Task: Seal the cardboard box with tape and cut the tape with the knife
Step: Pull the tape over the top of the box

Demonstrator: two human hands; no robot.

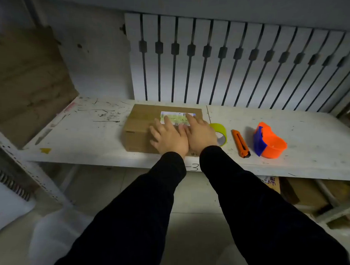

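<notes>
Both hands' grip (flat, unclosed) presses box (142, 127).

We see a white shelf (269, 119), scuffed and marked with dark pen strokes at its far left, and a small yellow scrap (45, 150) stuck near its left front edge. Four things lie on it in a row. A cardboard box (138, 123) sits at the middle. Just to its right stands a roll of yellow-green tape (219, 132), then an orange knife (240, 143), then an orange and blue tape dispenser (270, 142) farthest right.
</notes>
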